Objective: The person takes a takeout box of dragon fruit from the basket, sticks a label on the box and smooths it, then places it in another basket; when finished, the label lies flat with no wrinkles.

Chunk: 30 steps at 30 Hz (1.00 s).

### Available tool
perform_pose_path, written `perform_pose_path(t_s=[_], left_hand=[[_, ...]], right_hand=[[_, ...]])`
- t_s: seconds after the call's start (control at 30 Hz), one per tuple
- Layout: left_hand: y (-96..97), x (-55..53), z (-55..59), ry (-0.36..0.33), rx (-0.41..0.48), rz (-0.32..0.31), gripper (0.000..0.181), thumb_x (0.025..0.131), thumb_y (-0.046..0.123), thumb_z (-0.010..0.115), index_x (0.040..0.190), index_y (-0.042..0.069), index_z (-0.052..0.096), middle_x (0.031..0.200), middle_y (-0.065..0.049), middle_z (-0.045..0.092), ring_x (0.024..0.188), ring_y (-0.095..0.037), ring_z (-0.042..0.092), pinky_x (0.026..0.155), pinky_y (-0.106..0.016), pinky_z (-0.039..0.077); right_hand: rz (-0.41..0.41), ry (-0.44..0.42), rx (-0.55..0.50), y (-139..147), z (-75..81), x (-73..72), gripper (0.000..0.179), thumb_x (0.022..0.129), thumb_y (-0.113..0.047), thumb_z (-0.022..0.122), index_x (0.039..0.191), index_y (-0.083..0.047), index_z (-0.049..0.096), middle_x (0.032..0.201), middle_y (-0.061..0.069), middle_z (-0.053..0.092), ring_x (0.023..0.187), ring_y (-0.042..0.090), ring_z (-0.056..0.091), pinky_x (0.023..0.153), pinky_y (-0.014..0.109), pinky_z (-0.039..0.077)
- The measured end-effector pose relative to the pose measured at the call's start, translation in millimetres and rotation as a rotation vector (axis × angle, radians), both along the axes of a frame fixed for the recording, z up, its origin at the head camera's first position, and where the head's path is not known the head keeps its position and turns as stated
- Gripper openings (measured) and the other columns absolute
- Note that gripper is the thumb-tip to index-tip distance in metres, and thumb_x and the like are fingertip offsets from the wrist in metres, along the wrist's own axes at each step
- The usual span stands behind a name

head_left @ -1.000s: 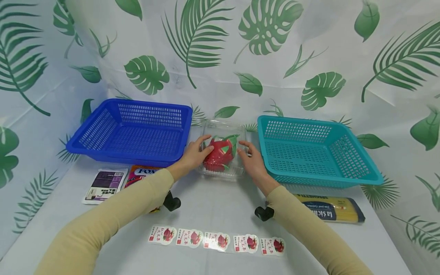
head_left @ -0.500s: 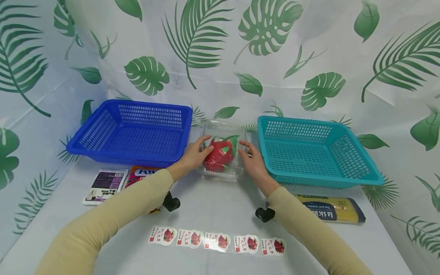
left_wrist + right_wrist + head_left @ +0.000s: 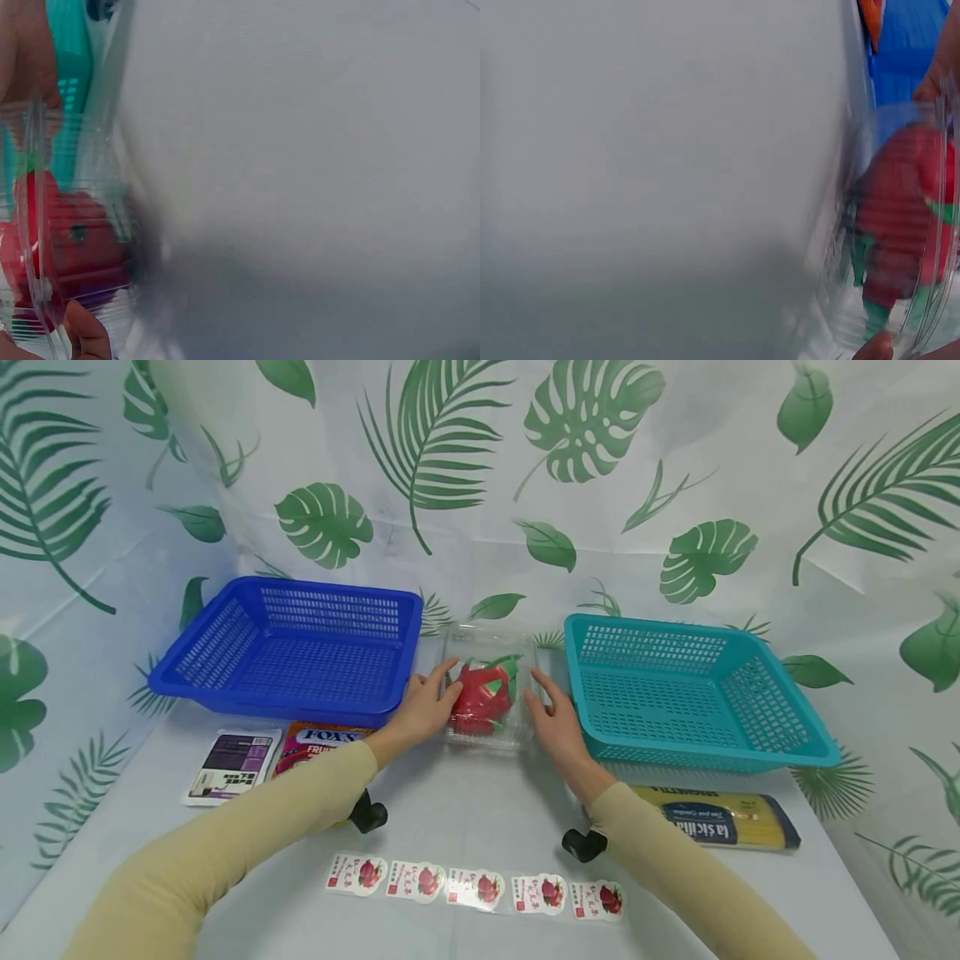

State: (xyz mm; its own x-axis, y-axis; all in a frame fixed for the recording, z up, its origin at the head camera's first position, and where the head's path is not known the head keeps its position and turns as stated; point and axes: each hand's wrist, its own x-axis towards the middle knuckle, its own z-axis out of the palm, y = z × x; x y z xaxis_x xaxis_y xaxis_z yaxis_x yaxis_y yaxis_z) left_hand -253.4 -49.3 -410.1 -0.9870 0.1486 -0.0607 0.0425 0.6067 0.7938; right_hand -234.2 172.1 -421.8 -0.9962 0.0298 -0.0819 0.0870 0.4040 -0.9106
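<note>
A clear plastic clamshell box [image 3: 491, 639] stands between the two baskets, with red dragon fruit [image 3: 482, 697] bearing green tips inside it. My left hand [image 3: 422, 708] grips its left side, thumb toward the fruit. On the opposite side, my right hand [image 3: 557, 725] holds the box with spread, bent fingers. The left wrist view shows fingers [image 3: 87, 330] curled at the box's rim edge. A fingertip [image 3: 877, 346] of the right hand touches the rim in the right wrist view. The hands' undersides are partly hidden.
A blue basket [image 3: 288, 702] stands left and a teal basket [image 3: 705, 752] right. A purple-and-white packet [image 3: 231, 767] and a FOX'S candy bag [image 3: 318, 739] lie below the blue one. Spaghetti [image 3: 750, 822] lies at right. Several dragon fruit stickers [image 3: 476, 889] line the front.
Both hands have shifted slightly along the box's sides, the right hand a little rightward and down. The box stays in its place, and the baskets and stickers have not moved.
</note>
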Motion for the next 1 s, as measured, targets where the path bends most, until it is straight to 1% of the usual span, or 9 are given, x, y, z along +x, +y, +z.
perform_pose_path(t_s=[0.2,0.33,0.47,0.53,0.63,0.73,0.8,0.9,1.0], left_hand=[[-0.7,8.2,-0.6,0.030,0.032,-0.011,0.055,0.105,0.036,0.039,0.156,0.022,0.025,0.134,-0.026,0.033,0.116,-0.035,0.043,0.095,-0.053,0.042],[-1.6,9.1,1.0,0.016,0.033,0.000,0.054,0.105,0.038,0.039,0.156,0.024,0.024,0.135,-0.025,0.033,0.119,-0.035,0.042,0.098,-0.053,0.040],[-2.8,9.6,-0.6,0.010,0.029,0.010,0.055,0.105,0.041,0.038,0.156,0.026,0.024,0.136,-0.025,0.033,0.122,-0.037,0.042,0.101,-0.055,0.039],[-3.9,12.7,-3.4,0.035,0.050,0.007,0.056,0.105,0.040,0.039,0.156,0.023,0.024,0.137,-0.026,0.034,0.124,-0.037,0.042,0.101,-0.056,0.039],[-6.6,26.3,-7.0,0.086,0.106,0.005,0.057,0.104,0.035,0.043,0.155,0.018,0.025,0.135,-0.027,0.038,0.122,-0.037,0.043,0.098,-0.055,0.040],[-9.3,47.3,-9.5,0.118,0.172,0.010,0.057,0.104,0.030,0.047,0.155,0.015,0.026,0.132,-0.027,0.039,0.112,-0.035,0.048,0.092,-0.050,0.044],[-10.8,62.3,-12.2,0.121,0.213,0.038,0.056,0.103,0.027,0.049,0.153,0.015,0.028,0.130,-0.026,0.039,0.102,-0.032,0.052,0.086,-0.046,0.046],[-12.2,83.8,-18.4,0.131,0.263,0.101,0.049,0.102,0.024,0.052,0.147,0.011,0.036,0.124,-0.022,0.042,0.089,-0.026,0.055,0.078,-0.037,0.048],[-11.1,101.5,-25.3,0.156,0.303,0.115,0.037,0.100,0.020,0.057,0.133,0.005,0.048,0.115,-0.016,0.048,0.089,-0.021,0.055,0.075,-0.031,0.048]], right_hand=[[0.008,0.020,-0.017,-1,-1.3,7.8,0.052,0.104,-0.037,0.046,0.154,-0.027,0.032,0.158,0.007,0.024,0.142,0.032,0.028,0.111,0.051,0.032],[0.020,0.026,-0.026,-1,-1.5,8.8,0.052,0.104,-0.036,0.046,0.154,-0.026,0.032,0.158,0.006,0.024,0.142,0.030,0.027,0.111,0.051,0.032],[0.022,0.006,-0.040,1,-2.4,11.8,0.055,0.104,-0.039,0.046,0.155,-0.028,0.029,0.159,0.004,0.022,0.143,0.031,0.026,0.111,0.051,0.032],[0.025,-0.009,-0.072,3,-2.5,17.1,0.056,0.103,-0.041,0.046,0.155,-0.030,0.027,0.160,0.004,0.020,0.142,0.032,0.029,0.110,0.051,0.034],[0.044,-0.020,-0.107,8,-2.6,31.3,0.056,0.104,-0.040,0.045,0.156,-0.032,0.024,0.161,0.003,0.018,0.139,0.033,0.035,0.108,0.050,0.036],[0.076,-0.011,-0.098,17,-2.5,52.1,0.056,0.104,-0.039,0.045,0.156,-0.031,0.024,0.161,0.003,0.020,0.136,0.033,0.041,0.108,0.050,0.037],[0.095,0.005,-0.065,24,-2.7,67.6,0.056,0.104,-0.039,0.045,0.156,-0.029,0.026,0.160,0.004,0.022,0.134,0.033,0.043,0.106,0.051,0.038],[0.112,0.042,0.034,38,-2.7,90.9,0.055,0.104,-0.039,0.046,0.154,-0.024,0.031,0.158,0.006,0.028,0.132,0.032,0.045,0.101,0.048,0.044],[0.115,0.069,0.120,52,-1.3,111.3,0.051,0.104,-0.036,0.048,0.151,-0.018,0.038,0.152,0.009,0.038,0.128,0.030,0.050,0.095,0.041,0.048]])
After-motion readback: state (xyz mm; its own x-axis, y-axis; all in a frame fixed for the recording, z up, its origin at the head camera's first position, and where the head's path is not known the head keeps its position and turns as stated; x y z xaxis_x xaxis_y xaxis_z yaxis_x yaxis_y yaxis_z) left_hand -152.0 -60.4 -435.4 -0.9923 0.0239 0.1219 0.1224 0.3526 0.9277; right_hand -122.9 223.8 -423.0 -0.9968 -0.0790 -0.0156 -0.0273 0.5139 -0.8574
